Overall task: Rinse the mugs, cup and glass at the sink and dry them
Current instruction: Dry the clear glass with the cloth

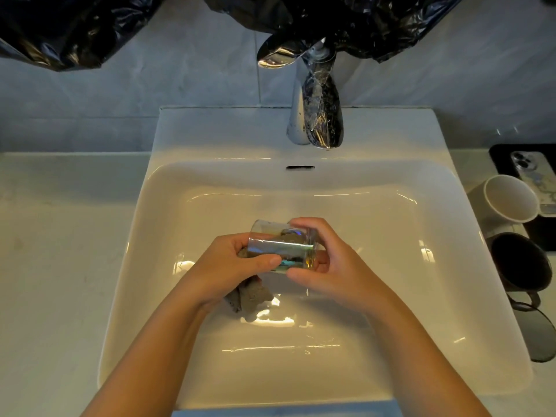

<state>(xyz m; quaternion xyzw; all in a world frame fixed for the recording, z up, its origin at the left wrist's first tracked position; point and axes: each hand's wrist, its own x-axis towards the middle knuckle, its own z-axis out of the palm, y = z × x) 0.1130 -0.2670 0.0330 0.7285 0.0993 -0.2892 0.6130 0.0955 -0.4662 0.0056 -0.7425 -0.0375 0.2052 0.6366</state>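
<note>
Hands meet over the white sink (180,341). Left hand (228,266) has its fingers clamped on a grey cloth (249,299) that is pushed into the clear glass (282,248), which lies on its side above the basin. Right hand (325,260) has its fingers clamped round the base of the glass. On the table to the right stand a white mug (508,200) and a dark mug (520,263), just beside a phone (538,173). No writing can be read anywhere. A chrome tap (316,115) hangs above.
</note>
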